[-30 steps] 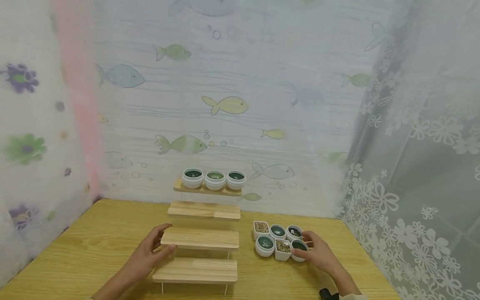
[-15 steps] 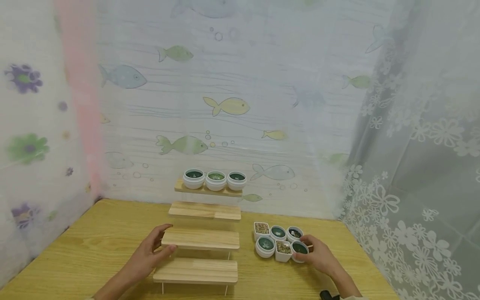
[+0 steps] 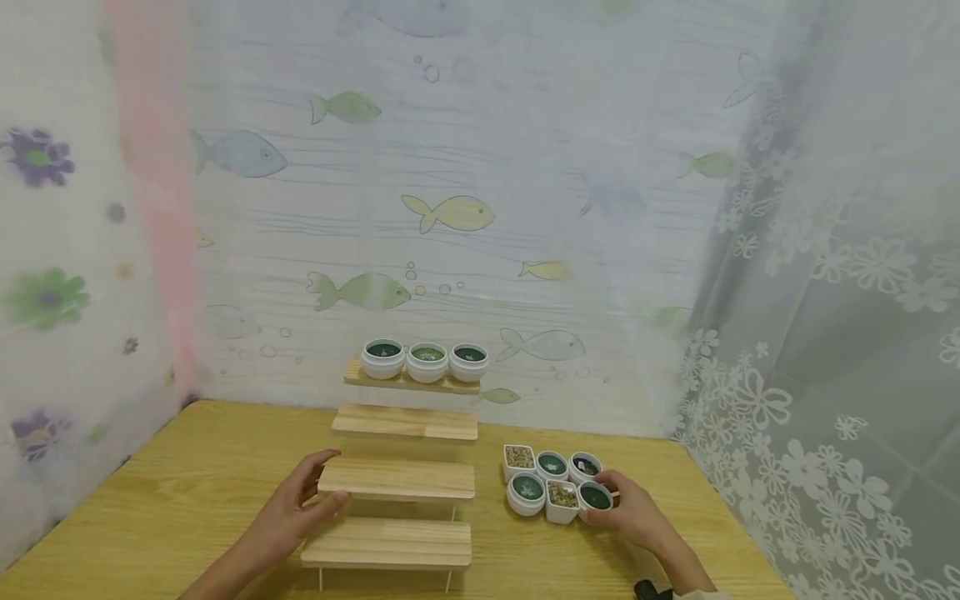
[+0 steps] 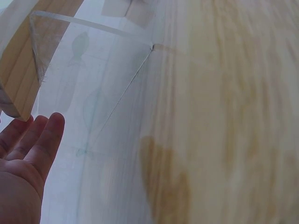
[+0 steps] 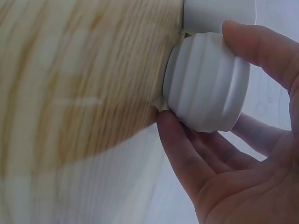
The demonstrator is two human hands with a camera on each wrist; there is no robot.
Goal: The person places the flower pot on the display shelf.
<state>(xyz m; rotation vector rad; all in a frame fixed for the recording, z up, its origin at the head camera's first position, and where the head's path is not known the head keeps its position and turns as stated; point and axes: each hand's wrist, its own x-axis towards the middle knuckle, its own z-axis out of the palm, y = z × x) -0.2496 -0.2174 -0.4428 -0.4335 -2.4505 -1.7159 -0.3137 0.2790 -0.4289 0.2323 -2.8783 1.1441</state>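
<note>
A tiered wooden display stand [image 3: 397, 479] with clear supports stands left of centre in the head view. My left hand [image 3: 300, 504] holds the left end of its second-lowest shelf, thumb at the front edge and fingers at the back. In the left wrist view, the fingers [image 4: 39, 142] reach up to a shelf's corner. To the right, my right hand [image 3: 630, 512] grips a small round white pot [image 3: 596, 497] with dark green contents. The right wrist view shows the thumb on one side of the ribbed pot [image 5: 208, 84] and the fingers around the other, close to the tabletop.
Beside the gripped pot stand other small white pots, round ones [image 3: 527, 492] with green contents and square ones [image 3: 562, 500] with speckled contents. Three round pots [image 3: 427, 363] line the stand's top shelf. A patterned curtain [image 3: 450, 250] hangs behind the wooden table [image 3: 202, 467].
The right hand's fingers have closed in around the front right pot. The left hand keeps its place at the shelf. The head view has shifted slightly.
</note>
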